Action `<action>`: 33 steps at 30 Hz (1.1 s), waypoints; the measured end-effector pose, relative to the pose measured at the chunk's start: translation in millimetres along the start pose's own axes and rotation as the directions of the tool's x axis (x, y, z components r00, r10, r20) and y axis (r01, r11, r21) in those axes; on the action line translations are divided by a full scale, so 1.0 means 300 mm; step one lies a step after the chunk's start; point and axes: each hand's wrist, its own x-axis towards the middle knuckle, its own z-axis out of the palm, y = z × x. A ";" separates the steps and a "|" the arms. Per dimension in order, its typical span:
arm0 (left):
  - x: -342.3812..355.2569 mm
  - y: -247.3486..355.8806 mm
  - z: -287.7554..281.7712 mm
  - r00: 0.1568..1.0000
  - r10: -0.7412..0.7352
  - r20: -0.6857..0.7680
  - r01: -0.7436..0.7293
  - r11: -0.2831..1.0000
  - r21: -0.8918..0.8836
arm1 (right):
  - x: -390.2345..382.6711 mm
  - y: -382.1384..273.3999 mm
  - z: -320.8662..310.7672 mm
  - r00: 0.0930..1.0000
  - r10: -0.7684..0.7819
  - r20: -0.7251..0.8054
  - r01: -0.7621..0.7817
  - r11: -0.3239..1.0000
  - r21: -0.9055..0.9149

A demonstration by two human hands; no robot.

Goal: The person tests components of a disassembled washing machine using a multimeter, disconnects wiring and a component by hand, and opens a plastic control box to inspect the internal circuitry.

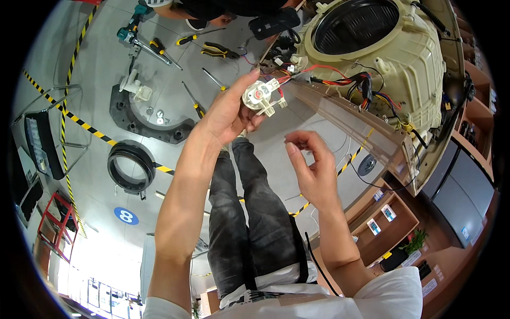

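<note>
Spread widest across my feed is the grey tiled floor [95,178], and at upper right I see the cream washing-machine tub [409,69] with its dark round mouth; over to the left lie a dark curved counterweight [121,111] and, smaller, a black ring gasket [130,149]. A multicoloured wiring harness [364,87] bunches beside the tub. I have the right hand [314,166] empty, thumb and fingertips apart, below and to the right of the left hand [226,117], which is closed on a white round electrical part [255,97], raised off the floor. The part sits just right of the left thumb, so that hand is nearer; its longer axis slants up and rightward from round housing to plug end, where red leads [285,79] run toward the harness
</note>
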 end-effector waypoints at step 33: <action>-0.094 -0.108 0.082 0.718 0.685 0.125 -0.549 0.446 0.707 | 0.131 0.038 0.089 0.965 0.184 -0.187 -0.062 0.851 0.521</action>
